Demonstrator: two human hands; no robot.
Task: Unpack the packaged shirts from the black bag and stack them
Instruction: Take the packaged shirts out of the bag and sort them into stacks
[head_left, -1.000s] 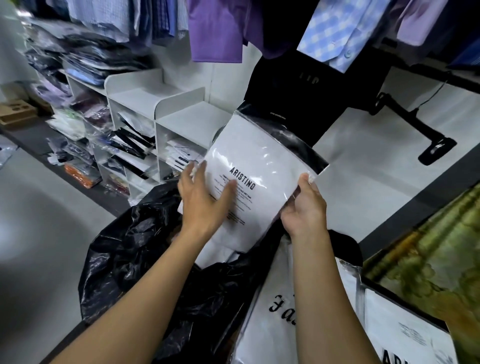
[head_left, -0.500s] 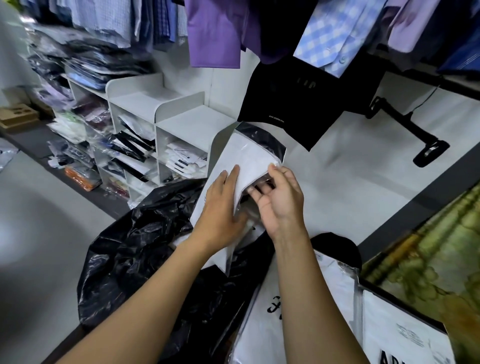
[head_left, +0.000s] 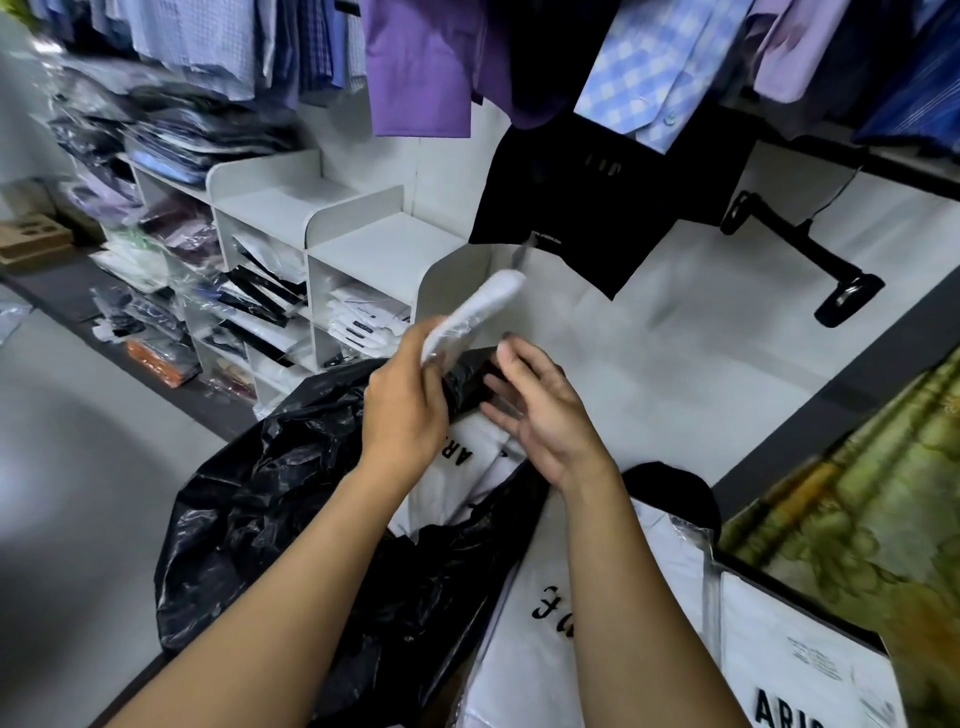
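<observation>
- Shelves (head_left: 358, 249), white with open compartments, stand at the left and hold folded shirts in clear packets.
- Black bag (head_left: 291, 499) lies open and crumpled below them, in the lower middle; more white packets with black letters show inside its mouth.
- Left hand (head_left: 405, 410) is above the mouth of the bag, its fingers closed on the lower end of a packaged shirt (head_left: 478, 306).
- The packaged shirt is white, blurred, seen almost edge-on, and it tilts up and to the right from the left hand, above the bag.
- Right hand (head_left: 540, 415) is just beside it, fingers spread and loose, holding nothing; it does not touch the lifted packet as far as I can tell.
- A stack of white packets (head_left: 613, 597) lies to the right of the bag, under the right forearm, and one more packet (head_left: 800, 670) with black print lies at its right.
- Hanging shirts (head_left: 654, 67), purple, checked blue and dark, fill the top.
</observation>
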